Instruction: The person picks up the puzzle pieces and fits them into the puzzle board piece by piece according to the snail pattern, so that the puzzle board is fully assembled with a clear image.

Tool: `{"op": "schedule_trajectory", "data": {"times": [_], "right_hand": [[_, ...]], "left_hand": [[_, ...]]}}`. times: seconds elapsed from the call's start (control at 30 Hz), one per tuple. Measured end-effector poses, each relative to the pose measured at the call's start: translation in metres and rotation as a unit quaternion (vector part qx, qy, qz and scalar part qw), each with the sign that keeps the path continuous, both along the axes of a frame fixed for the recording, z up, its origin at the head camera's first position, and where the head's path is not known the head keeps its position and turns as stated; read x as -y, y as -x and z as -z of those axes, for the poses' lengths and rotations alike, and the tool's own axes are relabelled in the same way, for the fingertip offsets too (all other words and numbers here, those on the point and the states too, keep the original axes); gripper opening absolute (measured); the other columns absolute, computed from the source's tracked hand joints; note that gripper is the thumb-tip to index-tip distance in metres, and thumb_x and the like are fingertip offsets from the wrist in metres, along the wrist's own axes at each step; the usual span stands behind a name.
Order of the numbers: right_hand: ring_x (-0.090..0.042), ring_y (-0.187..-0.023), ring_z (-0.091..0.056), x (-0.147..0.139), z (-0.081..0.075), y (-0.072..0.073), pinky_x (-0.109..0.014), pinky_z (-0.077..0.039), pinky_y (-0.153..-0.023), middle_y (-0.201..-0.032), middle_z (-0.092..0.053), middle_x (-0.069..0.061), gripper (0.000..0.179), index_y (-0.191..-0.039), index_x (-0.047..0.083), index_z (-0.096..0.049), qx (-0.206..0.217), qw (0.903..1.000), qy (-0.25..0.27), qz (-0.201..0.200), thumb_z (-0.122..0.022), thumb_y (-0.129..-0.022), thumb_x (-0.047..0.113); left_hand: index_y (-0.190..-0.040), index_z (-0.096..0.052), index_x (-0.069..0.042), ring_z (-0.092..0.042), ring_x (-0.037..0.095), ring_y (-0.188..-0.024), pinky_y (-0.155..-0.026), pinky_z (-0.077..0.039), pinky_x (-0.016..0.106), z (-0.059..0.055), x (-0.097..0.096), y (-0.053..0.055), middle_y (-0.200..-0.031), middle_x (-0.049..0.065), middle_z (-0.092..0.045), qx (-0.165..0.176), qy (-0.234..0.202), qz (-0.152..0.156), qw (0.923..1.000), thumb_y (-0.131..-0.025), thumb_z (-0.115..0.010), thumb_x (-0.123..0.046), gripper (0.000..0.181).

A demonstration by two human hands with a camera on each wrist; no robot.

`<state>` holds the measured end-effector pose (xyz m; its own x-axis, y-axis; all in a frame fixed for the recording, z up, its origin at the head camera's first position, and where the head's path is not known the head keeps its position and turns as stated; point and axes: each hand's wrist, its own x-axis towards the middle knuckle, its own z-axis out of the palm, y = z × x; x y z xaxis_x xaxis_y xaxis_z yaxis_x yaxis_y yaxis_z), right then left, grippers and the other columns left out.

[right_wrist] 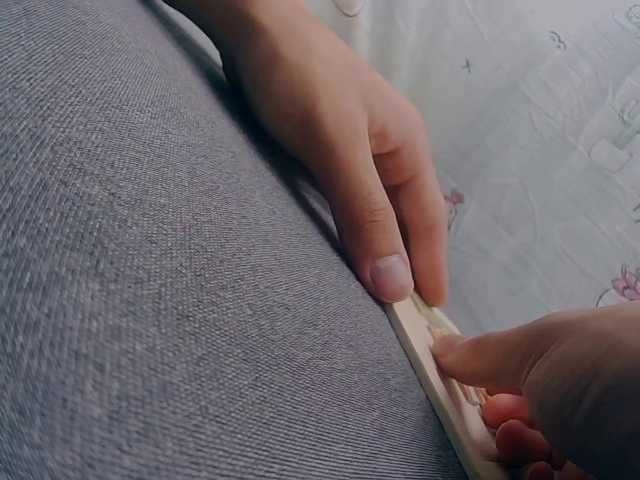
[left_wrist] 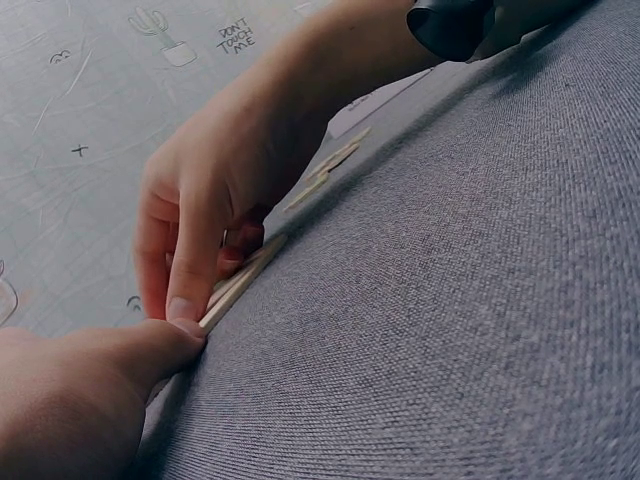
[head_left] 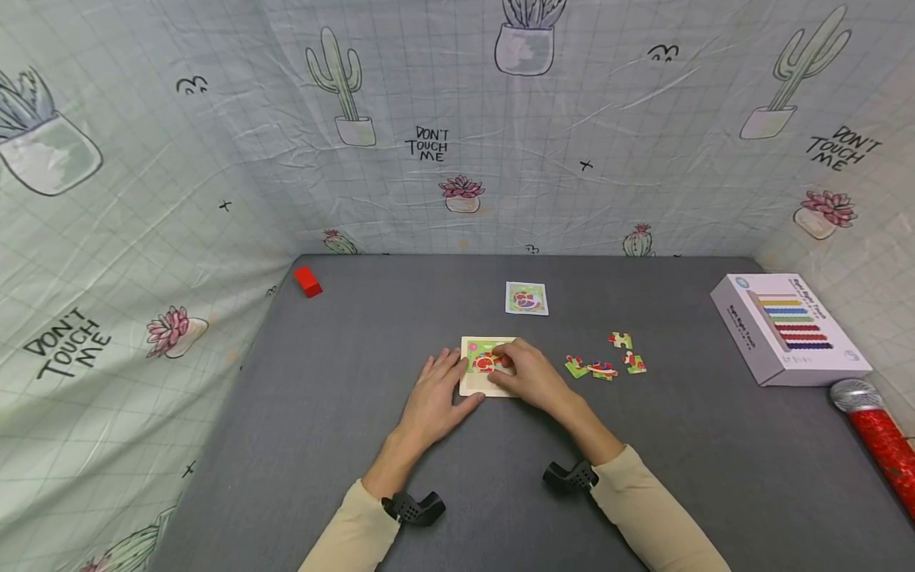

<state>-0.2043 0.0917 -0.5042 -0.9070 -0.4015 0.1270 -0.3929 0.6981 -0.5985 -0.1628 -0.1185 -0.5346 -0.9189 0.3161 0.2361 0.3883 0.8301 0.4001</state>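
A small wooden puzzle board [head_left: 472, 388] with a green and red fruit picture partly filled in lies flat on the grey table. My left hand [head_left: 434, 397] lies along its left edge, fingers extended, the thumb near the bottom corner. Over the board's right half is my right hand [head_left: 532, 377], fingers bent, its thumb and fingertips pinching a puzzle piece [head_left: 506, 361] against the picture. That piece is mostly hidden by the fingers. In the right wrist view, the right thumb [right_wrist: 490, 358] comes down onto the board, and the left thumb [right_wrist: 390, 278] touches its near edge.
Several loose puzzle pieces [head_left: 603, 370] are scattered right of the board. Behind it lies a square picture card [head_left: 526, 299]. A red block [head_left: 308, 281] sits at the far left, a white box [head_left: 793, 330] at the right, with a red microphone [head_left: 882, 445] by the right edge.
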Motion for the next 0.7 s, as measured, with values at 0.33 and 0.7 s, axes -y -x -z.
{"op": "schedule_trajectory", "data": {"times": [0.33, 0.7], "right_hand": [[-0.013, -0.078, -0.049, 0.0009, 0.0003, 0.0006, -0.026, -0.04, -0.067, -0.09, -0.058, -0.005, 0.042, -0.118, 0.002, -0.07, -0.008, 1.0, -0.004, -0.001, -0.08, -0.086, 0.026], [-0.013, -0.075, -0.047, -0.0003, 0.0039, 0.0003, -0.025, -0.039, -0.065, -0.089, -0.059, -0.005, 0.038, -0.117, 0.002, -0.072, -0.02, 0.9998, 0.003, -0.003, -0.077, -0.089, 0.027]], "left_hand": [[-0.141, -0.057, -0.005, -0.044, 0.032, -0.145, -0.123, -0.03, 0.052, -0.0004, 0.0002, 0.0011, -0.148, 0.015, -0.055, -0.006, -0.003, 0.0, 1.0, -0.091, -0.067, -0.051, 0.069], [-0.141, -0.057, -0.005, -0.044, 0.032, -0.145, -0.124, -0.03, 0.051, 0.0007, -0.0001, 0.0008, -0.148, 0.015, -0.054, -0.006, -0.004, 0.002, 1.0, -0.091, -0.066, -0.052, 0.068]]}}
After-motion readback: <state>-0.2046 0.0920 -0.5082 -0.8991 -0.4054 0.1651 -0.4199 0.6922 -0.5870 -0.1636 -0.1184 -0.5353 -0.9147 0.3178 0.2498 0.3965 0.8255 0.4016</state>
